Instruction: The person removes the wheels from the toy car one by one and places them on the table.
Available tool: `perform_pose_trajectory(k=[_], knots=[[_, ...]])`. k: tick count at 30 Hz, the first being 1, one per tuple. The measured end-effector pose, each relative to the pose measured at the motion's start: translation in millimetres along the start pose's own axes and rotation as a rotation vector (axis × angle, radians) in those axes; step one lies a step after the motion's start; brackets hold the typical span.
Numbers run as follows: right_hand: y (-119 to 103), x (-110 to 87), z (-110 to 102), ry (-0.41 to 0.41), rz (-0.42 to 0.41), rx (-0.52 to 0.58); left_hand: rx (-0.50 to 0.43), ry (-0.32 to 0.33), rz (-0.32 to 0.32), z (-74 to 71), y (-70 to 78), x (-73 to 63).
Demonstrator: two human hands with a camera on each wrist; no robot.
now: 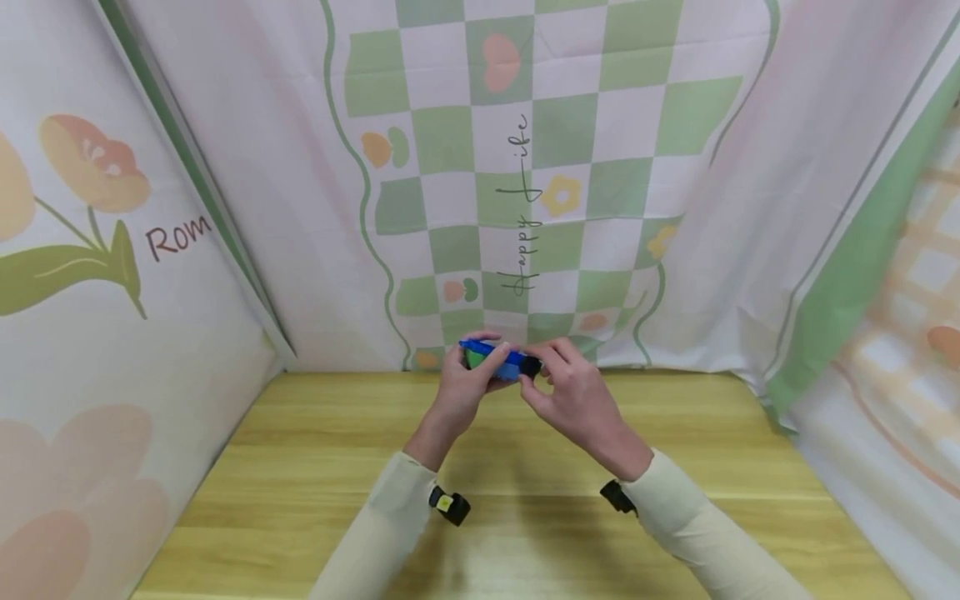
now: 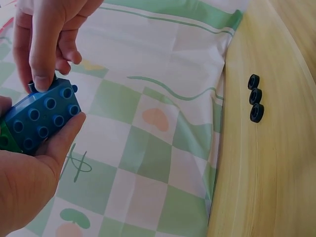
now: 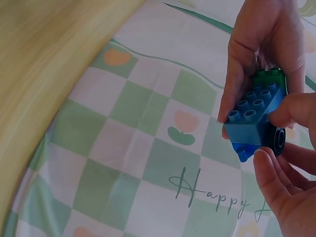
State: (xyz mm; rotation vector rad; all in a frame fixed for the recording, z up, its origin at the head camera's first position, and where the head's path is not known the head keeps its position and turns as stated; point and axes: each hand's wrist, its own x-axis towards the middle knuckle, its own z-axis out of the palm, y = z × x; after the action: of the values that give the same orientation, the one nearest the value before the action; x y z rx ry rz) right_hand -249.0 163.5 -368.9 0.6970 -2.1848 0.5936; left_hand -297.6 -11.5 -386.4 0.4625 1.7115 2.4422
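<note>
My left hand (image 1: 459, 392) grips a toy vehicle body made of building blocks (image 3: 254, 109), with the thumb along one side. A blue studded block and a green block (image 3: 270, 77) show on it, and a brighter blue base (image 3: 245, 150) lies beneath. At the blue end, my right hand (image 1: 577, 404) pinches a black toy wheel (image 3: 280, 140) against the body's side. In the left wrist view the studs face the camera, and the right fingers hide most of the wheel. Both hands hold the work up in front of the patterned cloth.
Several small black wheels (image 2: 255, 96) lie in a row on the wooden table (image 1: 337, 467), seen in the left wrist view. A green-and-white checked cloth (image 1: 502, 192) hangs at the table's back edge. Printed cloth panels (image 1: 142, 350) stand at both sides.
</note>
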Motion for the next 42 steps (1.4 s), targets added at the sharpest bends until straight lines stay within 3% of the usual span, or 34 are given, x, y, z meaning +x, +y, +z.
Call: perform_pose_trajectory(k=[20, 30, 42], knots=[[0.7, 9.7, 5.5, -0.027, -0.013, -0.102, 0.001, 0.005, 0.015, -0.5, -0.2, 4.8], [1.5, 9.7, 13.9, 0.060, -0.094, -0.164, 0.020, 0.016, 0.009, -0.7, 0.6, 2.7], [0.3, 8.0, 20.4, 0.071, -0.169, -0.244, 0.034, 0.019, 0.028, -3.2, -0.6, 1.3]])
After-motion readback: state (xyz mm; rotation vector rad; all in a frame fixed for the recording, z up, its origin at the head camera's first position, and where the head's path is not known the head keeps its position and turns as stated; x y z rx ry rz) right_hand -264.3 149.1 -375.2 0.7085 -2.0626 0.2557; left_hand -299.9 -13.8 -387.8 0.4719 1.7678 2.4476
